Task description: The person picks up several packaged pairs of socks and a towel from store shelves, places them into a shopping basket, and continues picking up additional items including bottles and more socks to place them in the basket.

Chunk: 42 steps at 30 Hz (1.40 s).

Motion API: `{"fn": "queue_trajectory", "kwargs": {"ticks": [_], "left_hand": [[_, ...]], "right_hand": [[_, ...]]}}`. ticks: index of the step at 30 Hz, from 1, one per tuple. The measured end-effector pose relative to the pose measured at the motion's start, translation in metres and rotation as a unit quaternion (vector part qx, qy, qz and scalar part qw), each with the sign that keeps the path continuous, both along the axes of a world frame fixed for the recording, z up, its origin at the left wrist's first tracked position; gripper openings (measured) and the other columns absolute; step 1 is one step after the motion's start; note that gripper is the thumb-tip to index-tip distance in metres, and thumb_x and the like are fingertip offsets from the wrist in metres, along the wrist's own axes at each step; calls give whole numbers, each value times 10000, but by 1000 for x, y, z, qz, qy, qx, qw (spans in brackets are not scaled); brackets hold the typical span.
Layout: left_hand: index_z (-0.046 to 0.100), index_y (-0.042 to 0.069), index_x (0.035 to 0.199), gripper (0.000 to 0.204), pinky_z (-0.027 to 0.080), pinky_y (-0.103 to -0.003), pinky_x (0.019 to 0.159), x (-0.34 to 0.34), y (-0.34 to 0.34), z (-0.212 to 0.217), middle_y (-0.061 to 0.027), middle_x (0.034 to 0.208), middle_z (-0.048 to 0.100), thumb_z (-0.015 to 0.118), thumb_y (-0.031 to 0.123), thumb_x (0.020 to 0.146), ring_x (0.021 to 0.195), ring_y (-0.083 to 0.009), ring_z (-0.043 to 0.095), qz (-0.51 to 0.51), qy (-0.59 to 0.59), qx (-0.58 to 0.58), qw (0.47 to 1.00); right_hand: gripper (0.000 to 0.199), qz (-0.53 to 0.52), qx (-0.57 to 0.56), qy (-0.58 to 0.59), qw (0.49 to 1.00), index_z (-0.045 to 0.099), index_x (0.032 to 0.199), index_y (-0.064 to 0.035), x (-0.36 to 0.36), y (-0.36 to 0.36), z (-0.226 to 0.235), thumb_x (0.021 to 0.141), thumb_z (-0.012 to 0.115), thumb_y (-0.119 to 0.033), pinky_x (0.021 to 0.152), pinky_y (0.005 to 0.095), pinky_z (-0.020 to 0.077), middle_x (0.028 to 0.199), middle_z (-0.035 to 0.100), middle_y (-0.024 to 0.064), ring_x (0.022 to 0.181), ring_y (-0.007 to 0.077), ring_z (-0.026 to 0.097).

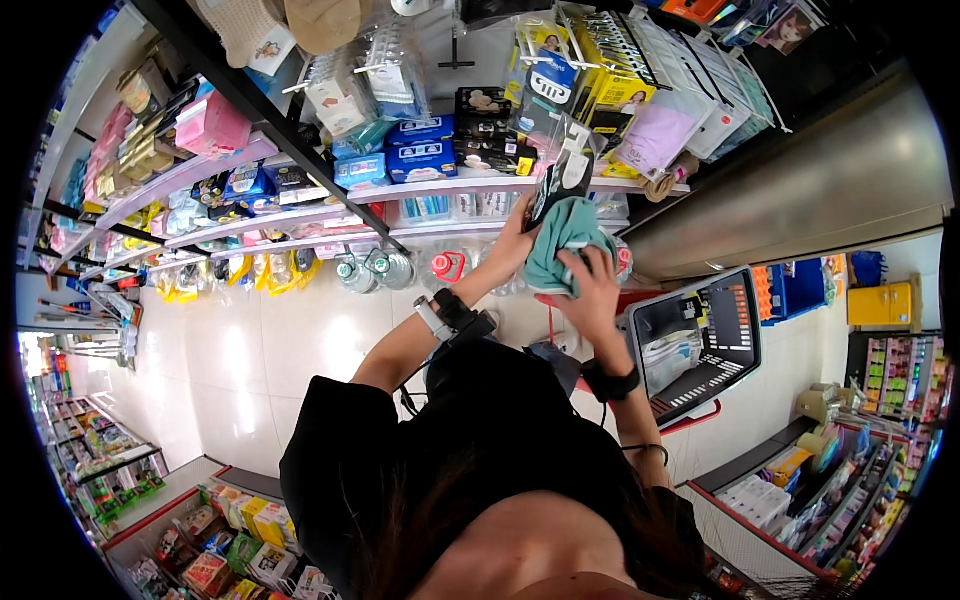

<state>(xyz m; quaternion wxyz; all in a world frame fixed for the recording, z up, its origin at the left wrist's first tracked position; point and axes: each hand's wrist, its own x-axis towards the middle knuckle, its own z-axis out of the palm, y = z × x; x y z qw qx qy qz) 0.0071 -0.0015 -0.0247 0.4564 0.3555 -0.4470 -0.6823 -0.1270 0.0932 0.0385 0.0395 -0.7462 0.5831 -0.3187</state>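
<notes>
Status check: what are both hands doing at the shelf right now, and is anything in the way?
Left hand holds a black packet. Right hand presses a teal cloth. Basket sits to the right, apart from both hands.

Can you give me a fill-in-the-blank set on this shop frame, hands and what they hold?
1. Both hands hold a folded cloth whose colour is ____.
2. The right hand lies on the cloth's ____ side.
3. The left hand also touches a clear packet holding a ____ item.
4. The black basket on the floor has a ____ handle.

Missing words: teal; lower; black; red
</notes>
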Motion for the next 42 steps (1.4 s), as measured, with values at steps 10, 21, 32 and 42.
{"fn": "queue_trajectory", "kwargs": {"ticks": [10,21,32,42], "left_hand": [[296,37,1210,529,298,-316,979,22,13,-8,-100,1160,405,609,22,783,1140,-165,379,-211,-67,-156,963],[301,66,1329,715,379,-363,897,24,3,7,-186,1095,478,644,83,703,1017,-332,483,-124,-220,-274,928],[393,116,1269,573,435,-425,775,32,5,23,-200,975,497,616,94,741,885,-396,523,-136,-285,-295,902],[539,-3,1101,431,440,-235,767,53,-16,51,-25,953,592,719,147,740,860,-79,531,-297,-188,-16,936]], "right_hand": [[456,-153,-119,-5,981,584,1003,-154,-31,-48,6,558,676,-137,734,422,445,965,524,109,913,331,505],[456,-28,-99,26,994,599,949,-168,-13,-38,13,507,666,-83,706,383,467,969,533,68,937,286,521],[454,-77,-115,23,990,603,985,-146,-18,-40,21,537,667,-104,784,379,455,1008,529,102,951,313,518],[436,-56,129,-736,662,537,1132,0,-89,-49,-17,697,543,-21,885,271,399,1100,556,74,1018,167,520]]}}
